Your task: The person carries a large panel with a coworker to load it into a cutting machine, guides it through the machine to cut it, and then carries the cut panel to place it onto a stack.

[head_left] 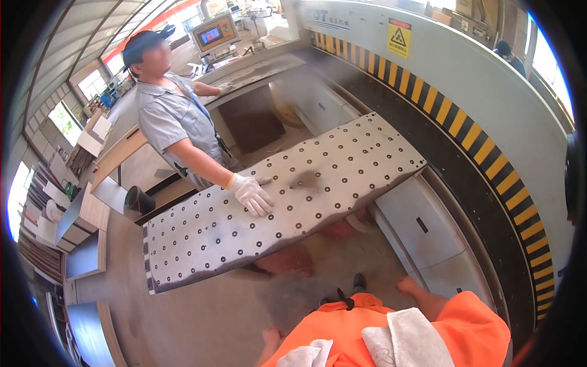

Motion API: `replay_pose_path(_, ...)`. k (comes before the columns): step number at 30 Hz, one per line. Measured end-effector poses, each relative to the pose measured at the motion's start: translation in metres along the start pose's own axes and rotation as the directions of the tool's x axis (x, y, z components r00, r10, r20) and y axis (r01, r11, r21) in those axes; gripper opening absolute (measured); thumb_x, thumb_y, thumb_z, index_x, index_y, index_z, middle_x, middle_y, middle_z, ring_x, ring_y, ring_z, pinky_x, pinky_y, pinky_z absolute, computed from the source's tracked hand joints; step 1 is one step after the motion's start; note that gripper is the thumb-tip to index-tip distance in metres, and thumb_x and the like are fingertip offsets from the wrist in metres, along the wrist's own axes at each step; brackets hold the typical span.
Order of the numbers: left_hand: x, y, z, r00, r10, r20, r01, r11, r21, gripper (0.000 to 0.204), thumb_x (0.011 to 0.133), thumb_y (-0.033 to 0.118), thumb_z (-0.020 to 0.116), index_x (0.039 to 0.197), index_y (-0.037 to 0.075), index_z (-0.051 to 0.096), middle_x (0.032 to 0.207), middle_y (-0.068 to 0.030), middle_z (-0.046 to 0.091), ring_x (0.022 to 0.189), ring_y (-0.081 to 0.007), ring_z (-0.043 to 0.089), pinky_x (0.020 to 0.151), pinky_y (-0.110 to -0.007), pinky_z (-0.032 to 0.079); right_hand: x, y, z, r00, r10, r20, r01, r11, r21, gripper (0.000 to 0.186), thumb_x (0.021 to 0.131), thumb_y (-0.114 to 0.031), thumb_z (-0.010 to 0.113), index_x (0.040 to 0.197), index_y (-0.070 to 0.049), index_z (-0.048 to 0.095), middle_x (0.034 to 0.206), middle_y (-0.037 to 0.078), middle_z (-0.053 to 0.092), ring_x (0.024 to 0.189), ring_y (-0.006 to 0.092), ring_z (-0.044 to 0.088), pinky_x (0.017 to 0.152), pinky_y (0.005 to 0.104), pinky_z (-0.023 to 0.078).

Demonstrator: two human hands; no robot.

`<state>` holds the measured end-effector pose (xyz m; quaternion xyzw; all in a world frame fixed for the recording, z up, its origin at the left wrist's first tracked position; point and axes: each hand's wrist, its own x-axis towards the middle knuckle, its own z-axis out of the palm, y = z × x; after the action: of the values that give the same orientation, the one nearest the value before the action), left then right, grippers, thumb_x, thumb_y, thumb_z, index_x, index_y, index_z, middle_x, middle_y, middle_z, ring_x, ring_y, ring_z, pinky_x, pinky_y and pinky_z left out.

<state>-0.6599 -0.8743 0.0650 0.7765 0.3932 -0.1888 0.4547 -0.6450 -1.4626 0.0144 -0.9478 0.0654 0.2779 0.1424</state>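
Bare and low at my right side, my right hand (405,285) hangs beside the grey side panel (422,223) of the machine. My left hand (272,336) is down by my orange clothing (342,333), over the floor. Both hands are small in view, and their finger positions are unclear; I see no object in either. In front of me lies a long pale air-cushion table (333,174) dotted with black-ringed holes. A co-worker's white-gloved hand (252,194) lies flat on it. Pale grey cloth pieces (406,339) lie over my front.
A co-worker in a grey shirt (174,116) stands across the table, near a control screen (214,35). The machine beam (489,79) with yellow-black stripes runs along the right. A dark bucket (139,200) and stacked panels (85,254) are at left. Red material (287,260) lies below the table.
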Motion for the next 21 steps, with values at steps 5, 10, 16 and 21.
replay_pose_path(5,0.014,0.000,0.017,0.995,0.075,0.065,-0.084,0.984,0.154,0.046,0.093,0.038,0.052,0.073,0.001,0.070,0.063,-0.0134,0.066,0.063,-0.0233,0.067,0.061,-0.038,0.051,0.010,-0.061,-0.034,0.995,0.093,0.041,-0.102,0.929,0.356,0.030,0.080,-0.032,0.062,0.100,-0.012,0.074,0.106,0.014,0.069,0.099,0.0332,0.065,0.088,0.0428,0.051)
replay_pose_path(10,0.015,0.018,0.037,0.968,0.233,0.091,-0.247,0.948,0.202,0.038,0.088,0.036,0.057,0.078,0.002,0.071,0.068,-0.0168,0.067,0.067,-0.0282,0.068,0.066,-0.041,0.051,0.010,-0.112,-0.059,1.000,0.021,0.003,-0.020,0.852,0.523,0.028,0.081,-0.032,0.065,0.098,-0.012,0.075,0.095,0.011,0.072,0.090,0.0272,0.068,0.081,0.0369,0.053)
replay_pose_path(16,0.016,0.009,0.031,0.966,0.237,0.105,-0.255,0.942,0.218,0.032,0.078,0.032,0.067,0.082,0.000,0.072,0.074,-0.0185,0.069,0.075,-0.0321,0.069,0.071,-0.040,0.053,0.016,-0.100,-0.044,1.000,-0.011,0.005,0.008,0.882,0.472,0.026,0.079,-0.031,0.067,0.093,-0.011,0.076,0.096,0.013,0.072,0.093,0.0293,0.068,0.084,0.0374,0.052)
replay_pose_path(21,0.025,-0.036,0.018,0.984,0.174,0.043,-0.179,0.966,0.189,0.035,0.076,0.033,0.069,0.085,0.000,0.072,0.075,-0.0196,0.069,0.078,-0.0315,0.070,0.071,-0.040,0.053,0.017,-0.062,-0.021,0.997,0.050,0.053,-0.066,0.934,0.351,0.026,0.078,-0.030,0.065,0.097,-0.015,0.076,0.100,0.010,0.072,0.095,0.0252,0.068,0.086,0.0341,0.052)
